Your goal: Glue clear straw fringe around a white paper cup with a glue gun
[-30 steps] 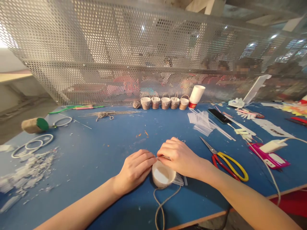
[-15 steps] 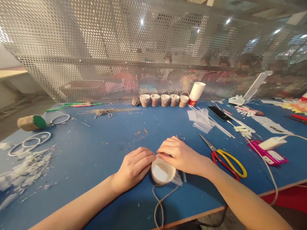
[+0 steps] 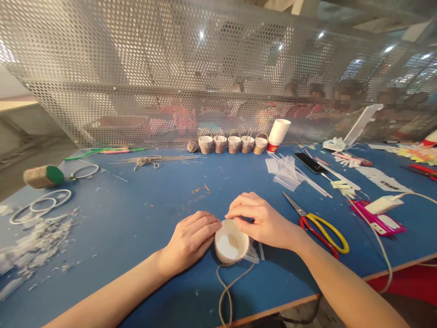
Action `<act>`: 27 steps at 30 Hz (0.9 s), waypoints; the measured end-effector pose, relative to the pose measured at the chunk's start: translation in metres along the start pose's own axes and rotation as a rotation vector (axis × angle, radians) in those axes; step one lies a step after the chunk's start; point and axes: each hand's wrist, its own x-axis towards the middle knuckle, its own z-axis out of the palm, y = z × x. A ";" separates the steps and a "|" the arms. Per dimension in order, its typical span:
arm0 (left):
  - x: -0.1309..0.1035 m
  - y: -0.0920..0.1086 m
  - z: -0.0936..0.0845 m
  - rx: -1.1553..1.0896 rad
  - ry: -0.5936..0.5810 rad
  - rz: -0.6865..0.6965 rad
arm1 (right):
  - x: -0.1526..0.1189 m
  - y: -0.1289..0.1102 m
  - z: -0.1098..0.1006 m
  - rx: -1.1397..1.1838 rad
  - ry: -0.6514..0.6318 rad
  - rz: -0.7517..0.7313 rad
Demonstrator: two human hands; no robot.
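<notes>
Paper cup [image 3: 231, 248]: white inside, mouth up, on the blue bench [image 3: 143, 196] near its front edge, right between the two hands.
Left hand [image 3: 191, 241]: up against the cup's left side, fingers bent and bunched together. Thumb's out of sight, so can't tell how firm the hold is.
Right hand [image 3: 261, 218]: over the cup's far right rim, fingers curled, narrow gap to the thumb. Honestly can't tell if anything's pinched in there.
Twine [image 3: 227, 288]: crosses over itself in front of the cup and trails toward the near edge.
Clear strips [image 3: 251, 253]: a few poking out just beside the cup, under the right hand.
Scissors [image 3: 303, 213]: red and yellow handles, lying to the right of the right hand, not being touched.
Mini buckets [image 3: 234, 145]: five in a row at the back, all with looped handles.
Cup stack [image 3: 279, 133]: leaning a bit, just right of the buckets.
Phone [image 3: 310, 162]: flat on the bench, screen dark, beyond the scissors.
White scraps [image 3: 44, 241]: messy heap way over on the left.
</notes>
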 end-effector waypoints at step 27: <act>0.040 0.031 -0.011 -0.268 -0.176 -0.926 | 0.010 -0.008 0.022 -0.284 -0.109 0.063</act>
